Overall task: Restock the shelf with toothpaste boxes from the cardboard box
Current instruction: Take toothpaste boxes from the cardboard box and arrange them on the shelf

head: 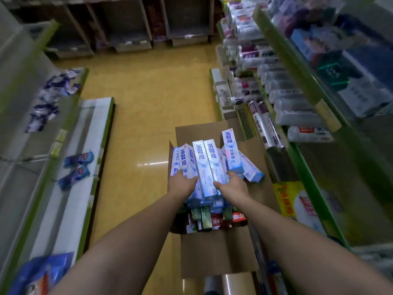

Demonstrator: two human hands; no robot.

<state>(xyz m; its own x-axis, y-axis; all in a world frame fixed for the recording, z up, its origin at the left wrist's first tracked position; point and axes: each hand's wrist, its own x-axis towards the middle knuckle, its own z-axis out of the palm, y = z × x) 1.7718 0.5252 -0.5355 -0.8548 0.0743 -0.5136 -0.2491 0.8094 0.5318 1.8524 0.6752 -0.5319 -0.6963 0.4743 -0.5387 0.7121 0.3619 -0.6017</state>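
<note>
Left hand [183, 185] and right hand [232, 186] clamp a fanned bundle of toothpaste boxes [207, 165] from both sides — likely so none slips — just above the open cardboard box [217, 254] on the floor — shelf not yet reached.

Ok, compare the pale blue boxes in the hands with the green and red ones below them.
Colour: the pale blue boxes are white and light blue; the green and red boxes are darker.
Hold: the pale blue boxes are gripped between the left hand and right hand; the green and red boxes are untouched.
Place: the pale blue boxes lie on top, the others low in the cardboard box.
Both are long, narrow cartons.
</note>
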